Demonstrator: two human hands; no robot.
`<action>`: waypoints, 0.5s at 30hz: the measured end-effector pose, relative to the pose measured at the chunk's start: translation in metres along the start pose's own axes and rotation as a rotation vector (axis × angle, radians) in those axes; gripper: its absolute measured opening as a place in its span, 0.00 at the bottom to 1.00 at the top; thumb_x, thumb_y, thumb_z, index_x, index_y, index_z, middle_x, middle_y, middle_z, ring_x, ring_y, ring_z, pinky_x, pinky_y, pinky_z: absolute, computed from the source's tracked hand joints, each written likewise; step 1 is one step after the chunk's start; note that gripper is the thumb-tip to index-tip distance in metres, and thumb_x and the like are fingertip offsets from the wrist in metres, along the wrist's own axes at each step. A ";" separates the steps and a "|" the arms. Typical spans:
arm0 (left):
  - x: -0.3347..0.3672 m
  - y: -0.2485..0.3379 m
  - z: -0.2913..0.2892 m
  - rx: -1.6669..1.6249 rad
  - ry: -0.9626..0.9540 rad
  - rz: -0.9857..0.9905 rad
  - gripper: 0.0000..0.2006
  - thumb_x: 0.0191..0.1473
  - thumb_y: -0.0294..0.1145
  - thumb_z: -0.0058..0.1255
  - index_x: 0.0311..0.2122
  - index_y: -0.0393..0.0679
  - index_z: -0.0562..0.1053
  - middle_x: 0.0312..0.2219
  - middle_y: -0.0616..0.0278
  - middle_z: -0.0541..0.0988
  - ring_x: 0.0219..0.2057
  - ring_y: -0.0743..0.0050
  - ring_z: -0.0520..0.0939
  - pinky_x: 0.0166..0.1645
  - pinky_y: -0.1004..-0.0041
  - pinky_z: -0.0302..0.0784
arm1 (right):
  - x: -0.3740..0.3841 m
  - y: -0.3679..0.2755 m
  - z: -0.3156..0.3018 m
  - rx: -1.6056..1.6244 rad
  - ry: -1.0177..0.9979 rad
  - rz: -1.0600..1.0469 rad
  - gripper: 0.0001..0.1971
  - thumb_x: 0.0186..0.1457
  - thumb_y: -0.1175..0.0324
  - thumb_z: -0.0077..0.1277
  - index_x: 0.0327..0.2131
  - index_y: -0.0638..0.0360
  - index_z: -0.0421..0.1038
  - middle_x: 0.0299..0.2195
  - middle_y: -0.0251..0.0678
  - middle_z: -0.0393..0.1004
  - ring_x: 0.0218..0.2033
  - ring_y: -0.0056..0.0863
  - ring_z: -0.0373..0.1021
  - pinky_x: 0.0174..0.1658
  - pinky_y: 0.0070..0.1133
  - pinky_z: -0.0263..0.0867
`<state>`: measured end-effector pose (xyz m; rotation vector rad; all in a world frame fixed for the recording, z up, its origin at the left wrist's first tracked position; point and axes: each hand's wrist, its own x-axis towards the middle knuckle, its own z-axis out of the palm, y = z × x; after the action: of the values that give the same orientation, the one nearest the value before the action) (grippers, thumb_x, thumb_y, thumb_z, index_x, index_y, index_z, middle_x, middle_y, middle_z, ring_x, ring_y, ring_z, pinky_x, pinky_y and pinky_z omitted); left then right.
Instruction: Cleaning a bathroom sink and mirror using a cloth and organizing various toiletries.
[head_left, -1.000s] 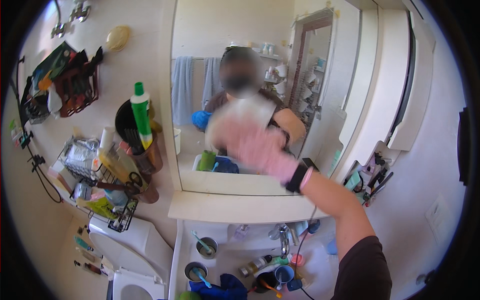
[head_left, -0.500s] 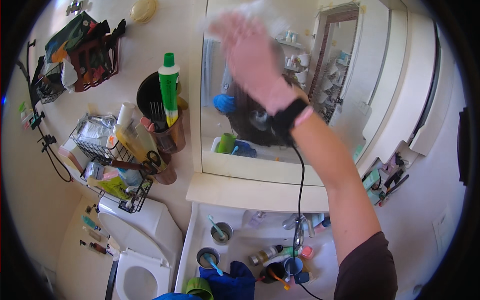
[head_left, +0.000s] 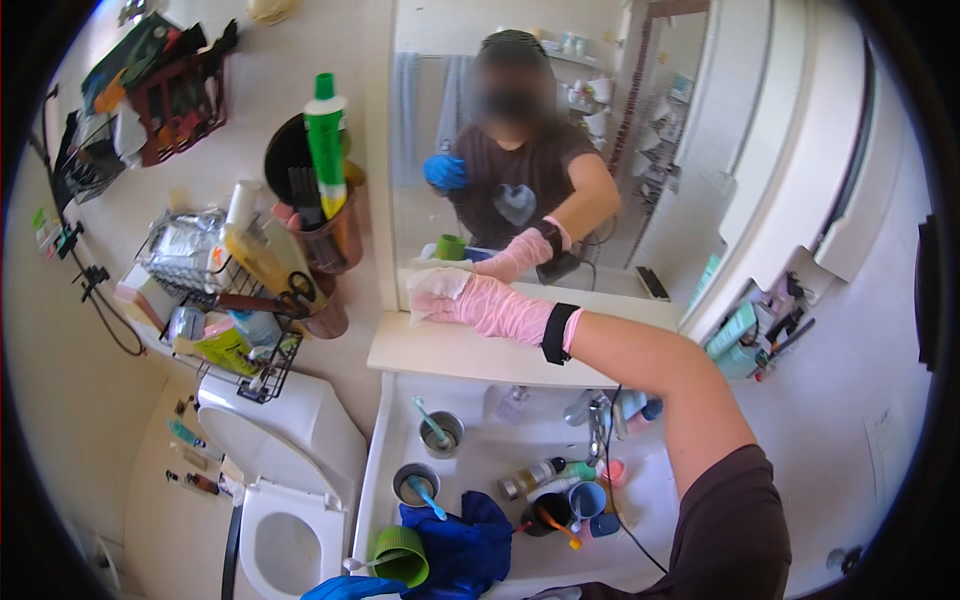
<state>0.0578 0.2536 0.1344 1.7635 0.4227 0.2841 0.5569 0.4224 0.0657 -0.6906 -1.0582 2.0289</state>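
My right hand (head_left: 470, 306), in a pink glove with a black band at the wrist, is closed on a white wipe (head_left: 436, 289). It presses the wipe to the lower left corner of the mirror (head_left: 620, 230), just above the white ledge (head_left: 480, 352). My left hand (head_left: 352, 588), in a blue glove, is cut off by the lower edge, so its fingers hardly show. It is nearest to a green cup (head_left: 402, 556) with a white-handled item beside its rim. The blue glove also appears in the mirror, too small to make out its grip.
Below the ledge, the white sink (head_left: 640, 545) holds metal cups, toothbrushes, bottles and a dark blue cloth (head_left: 465, 545). A black cable (head_left: 612, 480) hangs across it. Left are a toilet (head_left: 290, 510), a wire rack (head_left: 215, 290) and a wall cup with a green tube (head_left: 326, 140).
My right hand has come down from the top left of the mirror to its bottom left corner with the wipe. More of my left hand shows at the lower edge.
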 end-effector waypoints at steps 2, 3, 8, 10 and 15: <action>0.002 0.004 0.000 0.018 -0.016 0.046 0.22 0.47 0.38 0.47 0.44 0.32 0.67 0.42 0.50 0.71 0.48 0.57 0.69 0.55 0.65 0.54 | -0.037 0.009 -0.001 -0.503 0.059 -0.330 0.20 0.52 0.64 0.48 0.48 0.56 0.60 0.46 0.38 0.64 0.48 0.31 0.63 0.51 0.28 0.59; 0.004 0.006 0.002 0.020 -0.003 0.044 0.22 0.47 0.39 0.47 0.44 0.32 0.67 0.43 0.49 0.71 0.48 0.57 0.68 0.56 0.65 0.54 | -0.059 -0.004 0.005 -0.508 0.078 -0.342 0.20 0.52 0.64 0.48 0.48 0.56 0.60 0.46 0.38 0.64 0.48 0.31 0.63 0.51 0.28 0.59; 0.006 0.007 -0.001 -0.043 -0.023 0.028 0.23 0.47 0.38 0.46 0.46 0.31 0.66 0.43 0.50 0.71 0.48 0.59 0.68 0.56 0.66 0.54 | -0.163 -0.123 0.131 -2.978 0.880 -0.368 0.24 0.46 0.64 0.45 0.49 0.55 0.58 0.48 0.36 0.61 0.51 0.33 0.58 0.55 0.29 0.53; 0.014 0.013 0.003 -0.085 -0.075 -0.001 0.24 0.48 0.39 0.46 0.46 0.31 0.65 0.44 0.51 0.70 0.49 0.60 0.68 0.56 0.66 0.54 | -0.213 -0.192 0.212 -3.193 1.156 -0.160 0.25 0.51 0.59 0.37 0.54 0.50 0.54 0.54 0.32 0.57 0.57 0.31 0.49 0.60 0.28 0.40; 0.027 0.019 0.010 0.030 -0.092 -0.007 0.24 0.48 0.40 0.47 0.46 0.32 0.65 0.44 0.52 0.71 0.49 0.61 0.67 0.56 0.67 0.54 | -0.282 -0.219 0.184 -2.387 1.664 -1.048 0.27 0.54 0.54 0.33 0.58 0.42 0.47 0.60 0.34 0.45 0.61 0.34 0.40 0.58 0.44 0.28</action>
<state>0.0886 0.2527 0.1492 1.7961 0.3684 0.1919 0.6669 0.1990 0.3814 -1.5329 -1.3685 -1.5129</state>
